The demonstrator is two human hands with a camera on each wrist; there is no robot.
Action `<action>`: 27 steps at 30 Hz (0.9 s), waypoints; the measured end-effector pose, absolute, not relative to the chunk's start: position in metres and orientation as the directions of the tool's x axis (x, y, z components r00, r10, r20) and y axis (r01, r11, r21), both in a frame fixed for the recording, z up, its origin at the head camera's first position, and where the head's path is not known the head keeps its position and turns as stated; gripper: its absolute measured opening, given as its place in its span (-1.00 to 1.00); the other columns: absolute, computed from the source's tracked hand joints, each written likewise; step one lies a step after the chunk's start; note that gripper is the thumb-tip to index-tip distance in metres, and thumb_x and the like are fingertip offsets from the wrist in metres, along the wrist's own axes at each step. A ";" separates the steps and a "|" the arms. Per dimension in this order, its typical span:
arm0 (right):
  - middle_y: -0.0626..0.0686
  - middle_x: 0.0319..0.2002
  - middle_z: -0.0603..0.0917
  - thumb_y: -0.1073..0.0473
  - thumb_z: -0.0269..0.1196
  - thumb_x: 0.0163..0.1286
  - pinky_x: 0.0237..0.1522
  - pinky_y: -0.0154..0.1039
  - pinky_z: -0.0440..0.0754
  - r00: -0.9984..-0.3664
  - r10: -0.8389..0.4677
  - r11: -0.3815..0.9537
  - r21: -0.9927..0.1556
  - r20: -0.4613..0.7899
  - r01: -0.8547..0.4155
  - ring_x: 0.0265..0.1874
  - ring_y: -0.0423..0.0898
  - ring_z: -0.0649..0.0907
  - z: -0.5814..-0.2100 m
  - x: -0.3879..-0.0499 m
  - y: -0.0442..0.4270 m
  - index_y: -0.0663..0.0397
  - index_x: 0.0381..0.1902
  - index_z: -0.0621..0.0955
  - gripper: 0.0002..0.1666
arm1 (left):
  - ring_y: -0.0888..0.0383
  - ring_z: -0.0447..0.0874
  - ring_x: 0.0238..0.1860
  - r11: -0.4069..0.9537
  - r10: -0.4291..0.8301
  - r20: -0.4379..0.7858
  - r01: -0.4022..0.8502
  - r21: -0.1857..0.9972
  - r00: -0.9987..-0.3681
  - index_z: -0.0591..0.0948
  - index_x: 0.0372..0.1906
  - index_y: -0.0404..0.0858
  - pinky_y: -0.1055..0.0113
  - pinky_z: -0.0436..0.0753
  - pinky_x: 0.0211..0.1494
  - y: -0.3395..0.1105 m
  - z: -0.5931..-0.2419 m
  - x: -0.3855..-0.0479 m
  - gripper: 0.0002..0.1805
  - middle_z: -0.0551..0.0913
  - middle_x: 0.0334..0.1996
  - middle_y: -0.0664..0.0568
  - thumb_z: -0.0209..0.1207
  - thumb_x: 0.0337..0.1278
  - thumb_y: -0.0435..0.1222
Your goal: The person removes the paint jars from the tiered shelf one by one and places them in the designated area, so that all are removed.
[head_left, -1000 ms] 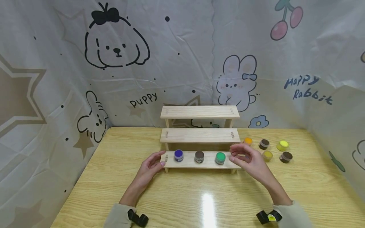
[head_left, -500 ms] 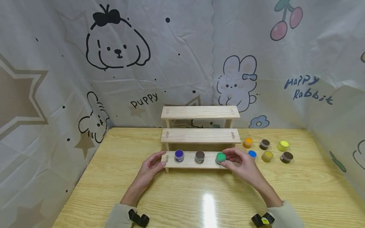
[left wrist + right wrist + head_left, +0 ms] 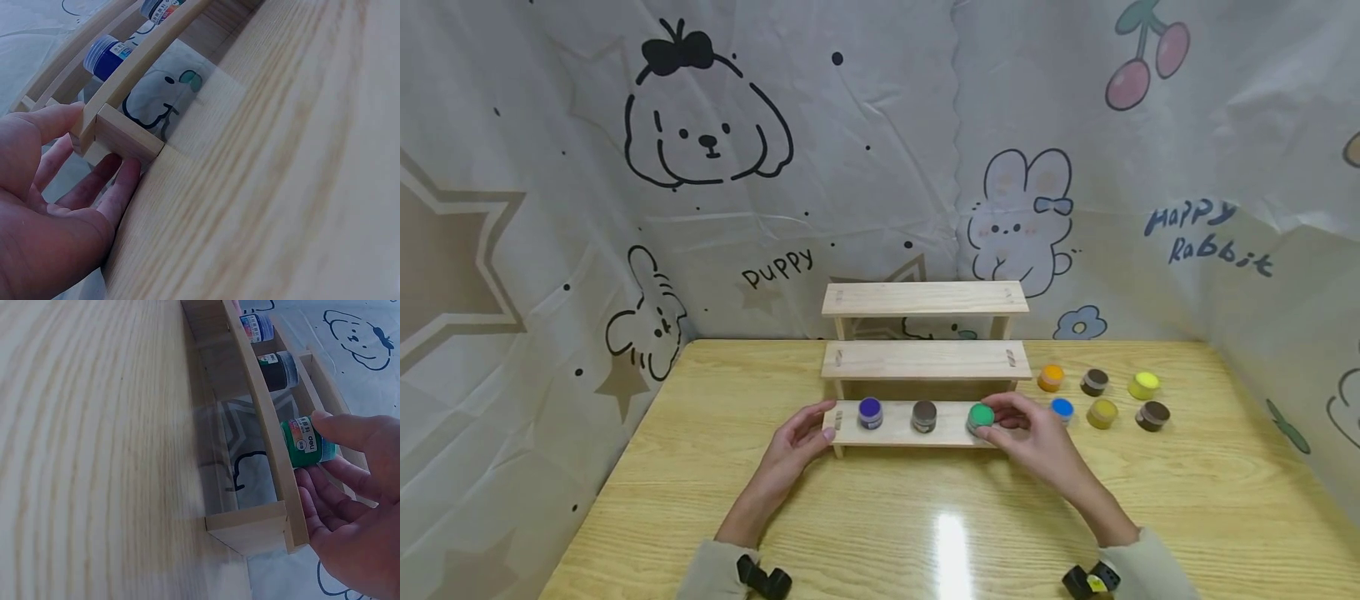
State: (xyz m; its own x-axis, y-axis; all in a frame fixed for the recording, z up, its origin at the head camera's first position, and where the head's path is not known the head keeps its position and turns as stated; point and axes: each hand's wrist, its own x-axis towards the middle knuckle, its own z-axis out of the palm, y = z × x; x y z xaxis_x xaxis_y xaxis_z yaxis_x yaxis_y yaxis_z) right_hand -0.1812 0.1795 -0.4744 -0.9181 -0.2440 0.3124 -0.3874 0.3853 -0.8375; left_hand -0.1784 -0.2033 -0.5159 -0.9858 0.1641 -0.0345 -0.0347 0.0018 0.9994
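Note:
A three-step wooden rack point(image 3: 925, 360) stands on the table. On its lowest step sit a purple-lidded jar point(image 3: 870, 412), a brown-lidded jar point(image 3: 924, 416) and a green jar point(image 3: 981, 418), all upright. My right hand point(image 3: 1037, 437) pinches the green jar between thumb and fingers; the right wrist view shows the thumb on the lid end of the green jar point(image 3: 303, 442). At the step's left end, my left hand point(image 3: 788, 446) grips the edge, its thumb point(image 3: 62, 119) on the board and other fingers around the end support point(image 3: 128, 137).
Right of the rack, several jars stand on the table point(image 3: 1150, 483): orange point(image 3: 1051, 377), blue point(image 3: 1062, 410), dark yellow point(image 3: 1102, 413), bright yellow point(image 3: 1144, 385) and two dark-lidded ones point(image 3: 1094, 382). A patterned cloth point(image 3: 880, 192) hangs behind the rack.
My right hand has moved left from the step's right end to the green jar and taken hold of it, uncovering the blue jar. The left hand keeps its place.

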 end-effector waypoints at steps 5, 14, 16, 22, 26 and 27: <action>0.06 -0.08 0.71 0.23 0.49 0.30 -0.03 -0.24 0.71 -0.927 -0.236 0.374 -0.853 0.292 -0.364 -0.10 -0.03 0.70 -0.469 -0.175 0.183 0.15 0.06 0.66 -0.60 | -0.09 0.49 0.32 0.000 0.164 -0.029 -0.029 1.000 -0.986 0.43 0.47 -0.26 0.34 0.61 0.19 -0.202 -0.515 -0.178 -0.43 0.43 0.38 -0.28 0.25 0.42 -0.32; 0.07 -0.04 0.70 0.27 0.47 0.30 -0.04 -0.21 0.72 -0.922 -0.227 0.398 -0.834 0.314 -0.382 -0.09 -0.10 0.71 -0.466 -0.163 0.198 0.18 0.07 0.65 -0.60 | -0.08 0.50 0.31 -0.003 0.155 -0.039 -0.040 0.999 -0.987 0.45 0.46 -0.23 0.33 0.61 0.18 -0.203 -0.516 -0.178 -0.43 0.44 0.38 -0.26 0.25 0.42 -0.31; 0.07 -0.05 0.69 0.29 0.47 0.30 -0.04 -0.20 0.72 -0.918 -0.221 0.398 -0.829 0.328 -0.392 -0.10 -0.16 0.70 -0.466 -0.159 0.202 0.18 0.08 0.65 -0.60 | -0.08 0.50 0.31 -0.001 0.153 -0.045 -0.046 0.999 -0.987 0.46 0.45 -0.21 0.32 0.62 0.18 -0.204 -0.517 -0.178 -0.44 0.44 0.37 -0.25 0.26 0.42 -0.31; 0.07 -0.04 0.69 0.30 0.46 0.31 -0.01 -0.25 0.71 -0.918 -0.200 0.390 -0.831 0.343 -0.396 -0.05 -0.22 0.67 -0.466 -0.150 0.213 0.17 0.08 0.64 -0.60 | -0.09 0.50 0.31 -0.003 0.155 -0.046 -0.048 0.999 -0.987 0.46 0.45 -0.21 0.30 0.62 0.19 -0.204 -0.517 -0.178 -0.44 0.44 0.38 -0.25 0.26 0.42 -0.30; 0.06 -0.02 0.69 0.29 0.47 0.30 0.00 -0.31 0.69 -0.926 -0.177 0.414 -0.829 0.332 -0.377 -0.03 -0.27 0.65 -0.468 -0.144 0.222 0.15 0.08 0.64 -0.59 | -0.09 0.49 0.32 0.000 0.157 -0.042 -0.042 0.999 -0.987 0.45 0.46 -0.22 0.31 0.61 0.20 -0.203 -0.517 -0.178 -0.44 0.43 0.39 -0.25 0.26 0.42 -0.30; 0.07 -0.02 0.69 0.30 0.48 0.29 -0.01 -0.32 0.69 -0.927 -0.170 0.422 -0.826 0.333 -0.374 -0.03 -0.28 0.64 -0.468 -0.143 0.224 0.16 0.08 0.63 -0.58 | -0.09 0.48 0.32 0.000 0.157 -0.041 -0.042 0.999 -0.987 0.45 0.46 -0.22 0.31 0.61 0.20 -0.203 -0.516 -0.178 -0.44 0.43 0.39 -0.25 0.26 0.42 -0.30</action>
